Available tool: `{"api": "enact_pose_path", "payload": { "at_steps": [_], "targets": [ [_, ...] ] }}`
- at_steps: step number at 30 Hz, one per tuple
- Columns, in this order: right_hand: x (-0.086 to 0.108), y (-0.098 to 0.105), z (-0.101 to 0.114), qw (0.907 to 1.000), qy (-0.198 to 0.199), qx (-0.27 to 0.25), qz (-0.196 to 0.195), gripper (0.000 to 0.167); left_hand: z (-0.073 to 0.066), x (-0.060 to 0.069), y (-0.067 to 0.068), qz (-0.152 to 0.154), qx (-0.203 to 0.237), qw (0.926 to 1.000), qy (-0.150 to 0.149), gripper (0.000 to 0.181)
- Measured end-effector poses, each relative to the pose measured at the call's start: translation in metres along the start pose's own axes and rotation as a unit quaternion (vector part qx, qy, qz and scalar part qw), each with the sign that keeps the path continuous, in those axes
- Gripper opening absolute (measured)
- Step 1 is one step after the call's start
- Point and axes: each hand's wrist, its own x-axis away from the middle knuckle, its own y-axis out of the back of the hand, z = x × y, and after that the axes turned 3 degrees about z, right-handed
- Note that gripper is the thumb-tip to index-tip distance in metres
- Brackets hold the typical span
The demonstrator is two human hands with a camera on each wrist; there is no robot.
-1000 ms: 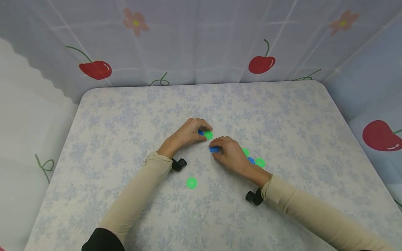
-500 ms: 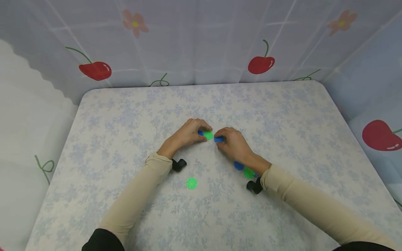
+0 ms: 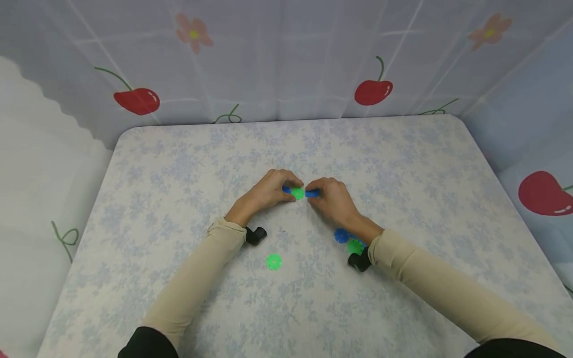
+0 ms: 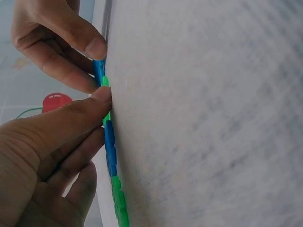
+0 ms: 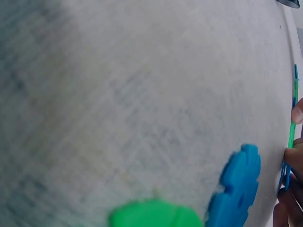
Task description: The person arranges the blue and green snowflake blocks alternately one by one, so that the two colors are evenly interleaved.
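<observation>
On my feed the left hand (image 3: 270,188) pinches a green disc (image 3: 298,193); the left wrist view shows a blue disc (image 4: 111,149) and an end green disc (image 4: 120,201) trailing toward 6 o'clock. At the left hand's 3 o'clock, the right hand (image 3: 332,199) pinches a blue piece (image 3: 312,193), right up by that green rim; locked or not, I can't tell! Loose green disc (image 3: 274,262) at the left hand's 6, on the table (image 3: 201,308). Off the right hand, 5 o'clock: 1 spare blue disc (image 3: 341,235), 1 spare green disc (image 3: 355,246).
</observation>
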Motion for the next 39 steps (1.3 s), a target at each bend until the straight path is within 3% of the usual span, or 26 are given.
{"api": "enact_pose_path", "payload": {
  "at_steps": [13,23,27,33,39],
  "targets": [
    [0.000,-0.002,0.001,1.0000,0.001,-0.006,-0.001,0.029,-0.002,0.001,0.001,0.000,0.009,1.0000,-0.002,0.037],
    [-0.001,-0.002,0.002,0.9995,-0.013,0.023,0.019,0.032,0.000,0.000,0.001,0.004,0.004,1.0000,-0.007,0.037],
    [0.003,0.000,0.001,0.9995,-0.007,0.032,0.007,0.033,0.001,0.000,-0.001,0.002,0.000,1.0000,-0.009,0.038],
    [0.022,0.002,0.005,0.9997,0.021,-0.007,-0.009,0.030,0.001,0.001,-0.001,0.000,-0.006,0.9999,-0.011,0.038],
    [0.050,-0.016,0.019,0.9948,0.087,0.002,0.052,0.028,0.002,0.001,-0.001,0.002,-0.012,0.9999,-0.011,0.038]
  ]
}}
